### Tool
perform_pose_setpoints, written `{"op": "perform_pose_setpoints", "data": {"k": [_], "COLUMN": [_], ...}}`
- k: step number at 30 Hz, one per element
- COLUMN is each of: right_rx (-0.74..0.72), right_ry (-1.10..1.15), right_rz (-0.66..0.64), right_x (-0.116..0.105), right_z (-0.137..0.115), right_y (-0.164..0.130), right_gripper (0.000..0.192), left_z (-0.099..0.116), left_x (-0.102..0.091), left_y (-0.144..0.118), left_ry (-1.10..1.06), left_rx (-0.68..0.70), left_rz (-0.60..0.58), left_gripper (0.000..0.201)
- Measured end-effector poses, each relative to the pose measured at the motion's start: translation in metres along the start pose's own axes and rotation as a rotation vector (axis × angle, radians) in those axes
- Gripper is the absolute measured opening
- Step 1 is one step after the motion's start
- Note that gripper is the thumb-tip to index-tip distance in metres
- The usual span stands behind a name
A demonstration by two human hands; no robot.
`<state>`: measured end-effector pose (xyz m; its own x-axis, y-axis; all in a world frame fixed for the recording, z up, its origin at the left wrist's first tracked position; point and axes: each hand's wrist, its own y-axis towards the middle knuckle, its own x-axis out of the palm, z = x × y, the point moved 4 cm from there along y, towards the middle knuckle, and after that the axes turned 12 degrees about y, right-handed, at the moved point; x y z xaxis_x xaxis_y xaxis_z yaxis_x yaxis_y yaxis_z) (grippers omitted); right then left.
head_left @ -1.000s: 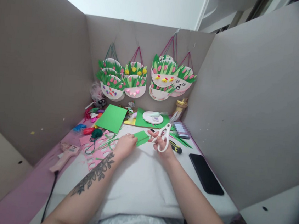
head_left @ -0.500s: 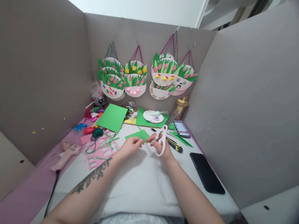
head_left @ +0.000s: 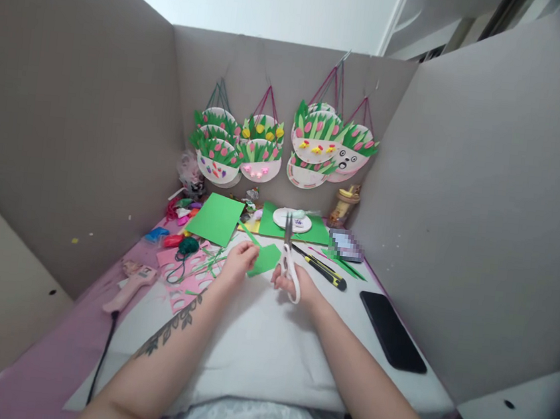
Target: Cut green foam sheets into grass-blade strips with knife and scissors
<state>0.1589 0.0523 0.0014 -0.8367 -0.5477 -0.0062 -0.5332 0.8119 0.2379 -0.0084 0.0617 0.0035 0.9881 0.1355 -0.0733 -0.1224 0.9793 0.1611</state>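
Note:
My left hand is closed in a pinch, and a narrow green paper strip sticks up and to the left from its fingertips. In my right hand is a pair of scissors with white handles, its blades pointing away from me toward the back of the table. Between the two hands a small piece of green paper lies on the white cloth. To the right of the scissors lies a black and yellow utility knife.
Green card sheets and a white paper plate lie at the back. Pink cut-out paper, green yarn and a pink glue gun are on the left. A black phone-like slab is at right. Paper-plate flower baskets hang behind.
My hands have moved apart. The green strip now shows above my left hand, and the scissors have swung from leaning right to nearly straight ahead. The view has shifted slightly.

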Motion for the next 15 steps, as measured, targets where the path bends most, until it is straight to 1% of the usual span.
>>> {"op": "perform_pose_setpoints", "data": {"k": [3,5,6,8,11,15], "right_rx": [0.159,0.234,0.261,0.303,0.348,0.383], "right_ry": [-0.017,-0.037,-0.044,-0.054,-0.062,-0.040], "right_rz": [-0.055,-0.110,-0.139,-0.169,-0.148,-0.146], "right_x": [0.006,0.010,0.013,0.017,0.019,0.019], "right_z": [0.010,0.015,0.016,0.018,0.022,0.032], "right_y": [-0.001,-0.002,-0.003,-0.004,-0.004,-0.003], "right_gripper": [0.052,0.051,0.048,0.038,0.024,0.014], "left_z": [0.004,0.008,0.009,0.011,0.011,0.010], "left_x": [-0.020,-0.028,-0.030,-0.030,-0.022,-0.016], "left_y": [0.006,0.007,0.006,0.004,0.001,-0.002], "left_ry": [-0.032,-0.021,-0.025,-0.060,-0.132,-0.151], "left_rx": [0.049,0.076,0.086,0.100,0.086,0.046], "left_rz": [0.234,0.335,0.363,0.367,0.309,0.291], "left_gripper": [0.021,0.022,0.022,0.023,0.025,0.025]}}
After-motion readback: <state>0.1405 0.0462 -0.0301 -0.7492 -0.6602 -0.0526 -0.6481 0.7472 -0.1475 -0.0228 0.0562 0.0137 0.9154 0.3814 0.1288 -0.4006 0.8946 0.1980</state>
